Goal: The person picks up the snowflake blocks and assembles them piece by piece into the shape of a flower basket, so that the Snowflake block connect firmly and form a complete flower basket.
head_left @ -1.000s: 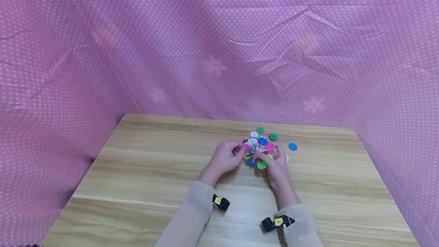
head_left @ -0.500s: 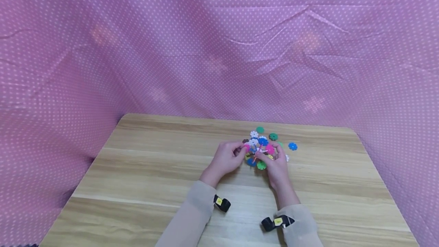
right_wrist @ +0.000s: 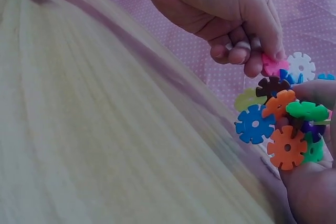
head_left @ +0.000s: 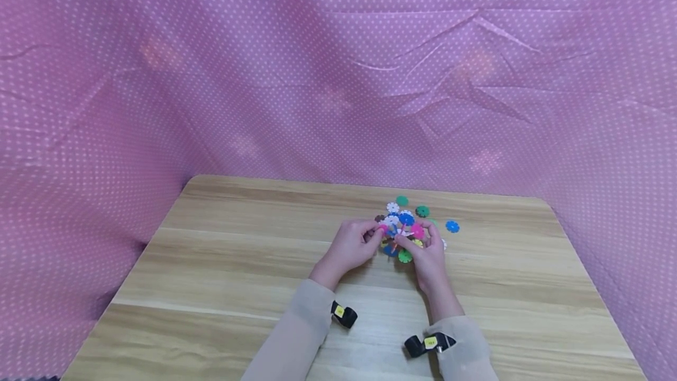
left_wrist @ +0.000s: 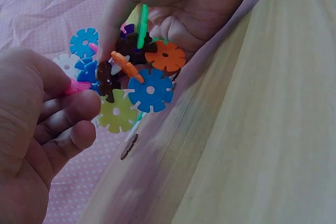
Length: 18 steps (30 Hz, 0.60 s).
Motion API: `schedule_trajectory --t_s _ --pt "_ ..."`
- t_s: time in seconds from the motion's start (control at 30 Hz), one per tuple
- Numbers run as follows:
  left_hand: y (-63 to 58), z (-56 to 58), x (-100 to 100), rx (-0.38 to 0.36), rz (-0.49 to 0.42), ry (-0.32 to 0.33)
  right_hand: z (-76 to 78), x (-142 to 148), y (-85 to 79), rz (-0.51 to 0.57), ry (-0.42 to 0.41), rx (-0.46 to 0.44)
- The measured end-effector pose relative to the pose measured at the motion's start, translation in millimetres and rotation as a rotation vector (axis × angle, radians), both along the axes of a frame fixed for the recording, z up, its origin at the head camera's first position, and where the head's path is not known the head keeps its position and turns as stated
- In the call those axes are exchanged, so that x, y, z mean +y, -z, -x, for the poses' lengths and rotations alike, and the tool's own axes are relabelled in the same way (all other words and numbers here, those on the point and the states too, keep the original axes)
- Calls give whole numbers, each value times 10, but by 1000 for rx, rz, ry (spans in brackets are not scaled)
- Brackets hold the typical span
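My left hand [head_left: 351, 247] pinches a pink notched plastic disc [left_wrist: 79, 86] between thumb and forefinger. The disc meets the edge of a cluster of interlocking snowflake discs, close to a blue one [left_wrist: 88, 70]. My right hand [head_left: 428, 256] holds this cluster from the other side, thumb on the near face and fingers behind. In the right wrist view an orange disc [right_wrist: 287, 148], a bright green disc [right_wrist: 307, 110] and a blue disc [right_wrist: 255, 124] stick out at different angles. Fingers of the right hand hide the cluster's middle.
Loose discs lie on the wooden table [head_left: 222, 263] behind the hands, among them a dark green one [head_left: 422, 211], a white one [head_left: 392, 207] and a blue one [head_left: 452, 226]. Pink dotted cloth [head_left: 338, 75] hangs around the back and sides.
My left hand has shifted slightly right, bringing the pink disc closer in against the cluster. The right hand keeps its hold almost in place.
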<state>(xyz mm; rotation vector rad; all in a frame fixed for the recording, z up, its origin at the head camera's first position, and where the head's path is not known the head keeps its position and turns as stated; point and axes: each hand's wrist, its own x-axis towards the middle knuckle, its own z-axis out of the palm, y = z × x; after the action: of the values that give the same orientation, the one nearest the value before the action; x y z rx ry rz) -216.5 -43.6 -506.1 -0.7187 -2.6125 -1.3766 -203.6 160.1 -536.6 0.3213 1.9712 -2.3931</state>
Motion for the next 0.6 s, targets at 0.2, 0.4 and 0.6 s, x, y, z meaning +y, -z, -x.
schedule_trajectory --t_s 0.2,0.4,0.6 --pt "37 29 18 -99 -36 -52 1 25 -13 48 12 -3" --pt "104 79 -5 -182 -63 -215 30 67 -16 100 112 46" --pt "223 143 -17 -170 93 -259 48 86 -31 216 208 44"
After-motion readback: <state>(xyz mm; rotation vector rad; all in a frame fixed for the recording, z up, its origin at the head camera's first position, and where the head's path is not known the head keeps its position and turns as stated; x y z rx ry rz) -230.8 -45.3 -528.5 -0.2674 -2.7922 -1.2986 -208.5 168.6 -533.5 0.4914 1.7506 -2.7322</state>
